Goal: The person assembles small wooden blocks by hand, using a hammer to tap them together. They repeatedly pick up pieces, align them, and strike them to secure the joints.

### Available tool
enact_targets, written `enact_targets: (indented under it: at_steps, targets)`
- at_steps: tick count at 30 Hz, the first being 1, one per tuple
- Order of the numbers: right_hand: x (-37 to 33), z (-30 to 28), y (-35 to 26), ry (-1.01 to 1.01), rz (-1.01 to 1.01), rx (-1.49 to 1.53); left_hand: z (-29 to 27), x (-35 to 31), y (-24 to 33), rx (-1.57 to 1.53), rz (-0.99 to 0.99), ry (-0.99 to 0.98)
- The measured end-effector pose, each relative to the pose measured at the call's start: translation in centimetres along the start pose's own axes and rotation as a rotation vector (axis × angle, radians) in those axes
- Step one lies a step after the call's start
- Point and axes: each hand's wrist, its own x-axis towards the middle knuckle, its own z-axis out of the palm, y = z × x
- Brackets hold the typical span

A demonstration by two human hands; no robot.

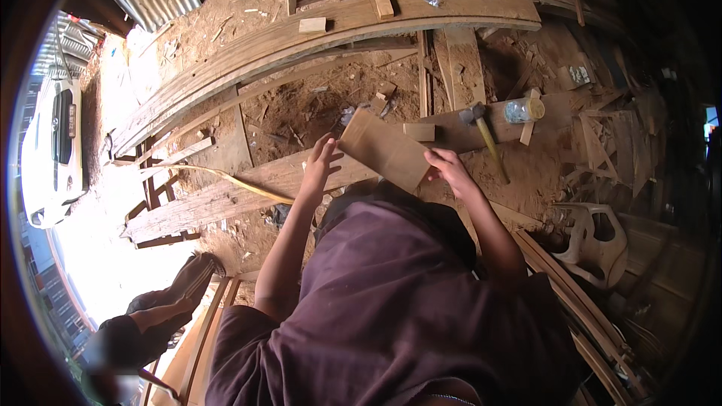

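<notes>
Between my hands, above my lap, is a flat brown rectangular piece [387, 152] with a faint band across it; whether it is a thin board or a stiff sheet I cannot tell. My left hand [323, 162] has its fingers at the piece's left edge. At the opposite edge, my right hand [449, 171] pinches it between thumb and fingers. A small wooden block [419, 132] lies just beyond the piece on a long plank [248, 193]. Farther right, a hammer [485, 135] with a yellowish handle rests across that plank.
A clear jar with a yellow lid [524, 110] sits beyond the hammer. A long beam [248, 49] with two small blocks spans the far side. A broken plastic chair [594, 244] is at right. Another person [162, 312] is at lower left; a white car [56, 150] stands outside.
</notes>
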Motion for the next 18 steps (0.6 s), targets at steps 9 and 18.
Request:
enact_targets:
  at_steps: [9, 18]
  targets:
    - [4.0, 3.2, 4.2, 0.114, 0.115, -0.184, -5.0, 6.0, -4.9, 0.658, 0.040, -0.249]
    - [3.6, 2.0, 8.0, 0.095, 0.040, -0.096, -4.1, 4.0, -8.1, 0.277, -0.076, -0.189]
